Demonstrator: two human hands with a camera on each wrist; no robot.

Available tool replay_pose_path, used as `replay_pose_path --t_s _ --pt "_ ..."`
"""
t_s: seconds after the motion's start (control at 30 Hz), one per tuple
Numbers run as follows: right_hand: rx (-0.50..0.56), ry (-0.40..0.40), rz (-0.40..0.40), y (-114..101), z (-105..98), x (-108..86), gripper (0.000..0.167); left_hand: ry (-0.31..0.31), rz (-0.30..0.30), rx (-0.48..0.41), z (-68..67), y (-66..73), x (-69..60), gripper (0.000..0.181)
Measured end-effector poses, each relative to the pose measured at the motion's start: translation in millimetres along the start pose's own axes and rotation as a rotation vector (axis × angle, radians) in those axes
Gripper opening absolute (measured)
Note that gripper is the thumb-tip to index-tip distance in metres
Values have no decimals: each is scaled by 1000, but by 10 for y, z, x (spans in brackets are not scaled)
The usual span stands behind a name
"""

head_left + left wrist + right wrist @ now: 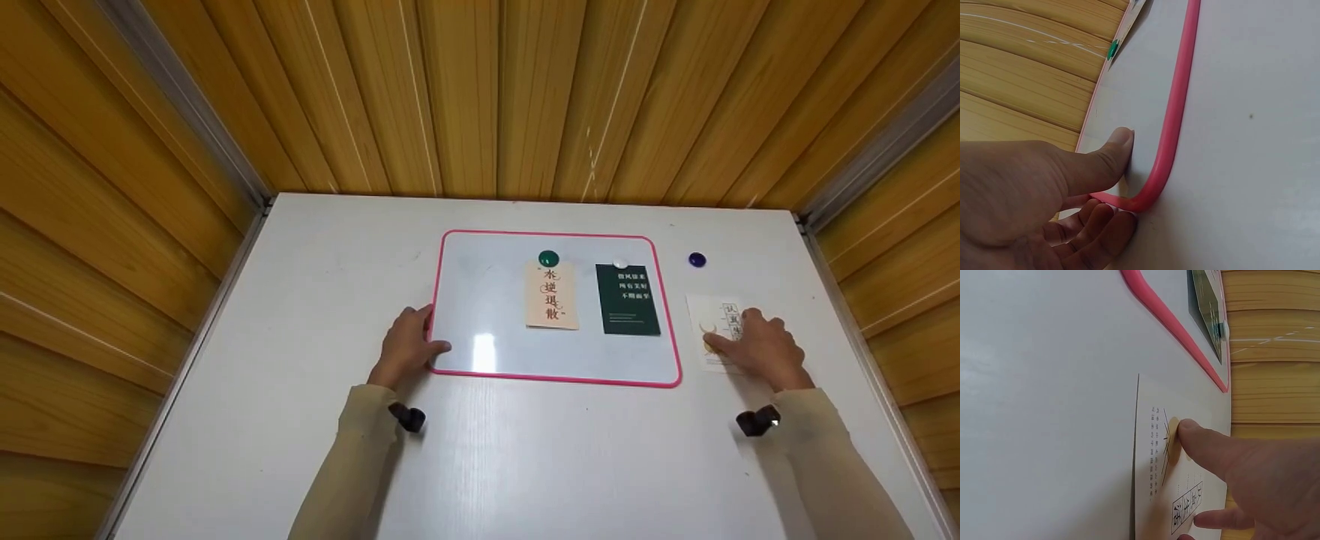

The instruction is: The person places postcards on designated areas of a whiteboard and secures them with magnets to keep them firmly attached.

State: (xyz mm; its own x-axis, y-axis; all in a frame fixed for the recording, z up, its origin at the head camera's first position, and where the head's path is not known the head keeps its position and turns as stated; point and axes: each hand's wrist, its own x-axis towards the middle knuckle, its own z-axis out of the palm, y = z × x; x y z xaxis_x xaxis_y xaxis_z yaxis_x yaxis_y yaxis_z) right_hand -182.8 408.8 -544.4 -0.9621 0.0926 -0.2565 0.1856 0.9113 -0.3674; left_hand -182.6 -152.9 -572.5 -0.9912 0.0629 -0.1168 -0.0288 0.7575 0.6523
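The head view looks forward and down from above the near side of the smooth white rectangular desk (495,457), farthest off. The left wrist view, close and rolled sideways, faces a corner of the pink-rimmed white rectangular board (480,300); the right, close and oppositely rolled, faces the pale rectangular printed paper card (1171,467). All three share the board and the yellow-brown slatted wooden wall (465,97).

Beneath the right fingers (1224,518) is a smooth, matt paper card (1174,464); against the left fingers (1109,239), a glossy whiteboard (487,307) has smooth, plastic-looking edging (1176,107).
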Motion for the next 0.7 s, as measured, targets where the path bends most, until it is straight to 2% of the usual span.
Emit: replay_pose_path --t_s 0.33,0.7 --pt "23 -19 23 34 0 18 82 -3 2 -4 -3 2 -3 77" --pt "43 -14 22 54 23 10 84 1 -6 0 -6 17 -7 78"
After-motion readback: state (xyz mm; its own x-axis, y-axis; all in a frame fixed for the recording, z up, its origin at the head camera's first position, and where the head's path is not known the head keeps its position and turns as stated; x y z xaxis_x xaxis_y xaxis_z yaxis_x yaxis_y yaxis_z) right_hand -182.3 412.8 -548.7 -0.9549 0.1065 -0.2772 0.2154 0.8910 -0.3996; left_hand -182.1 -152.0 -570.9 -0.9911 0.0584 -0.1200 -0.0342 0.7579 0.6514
